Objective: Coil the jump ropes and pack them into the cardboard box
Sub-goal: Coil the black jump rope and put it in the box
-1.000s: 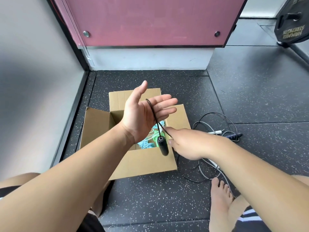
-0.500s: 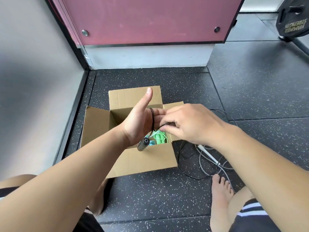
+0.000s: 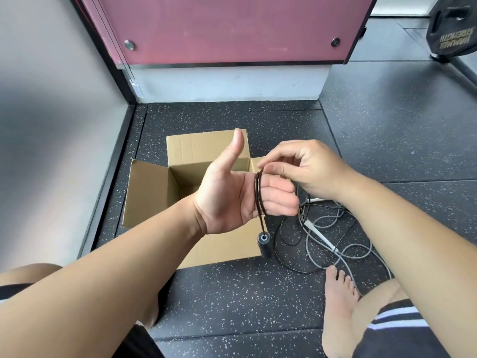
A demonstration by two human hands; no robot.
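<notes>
black rope (image 3: 259, 195), wound round left hand (image 3: 227, 200)

1. R hand (image 3: 307, 169) rose from beside the handle (image 3: 265, 244) to above L hand (image 3: 232, 200) fingers, pinching the black rope (image 3: 259, 195).
2. Wraps round L fingers went from one to two.
3. Handle swung twd box (image 3: 147, 195) front-right corner.

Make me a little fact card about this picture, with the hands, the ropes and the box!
Left hand: fingers straight, thumb up, thin black jump rope wound around its fingers
Right hand: pinches the rope atop the loops
Black cylindrical handle: dangles below the left hand
Brown cardboard box: on the floor, flaps open
Grey jump rope with white handle: loose on the floor, beside the box
</notes>
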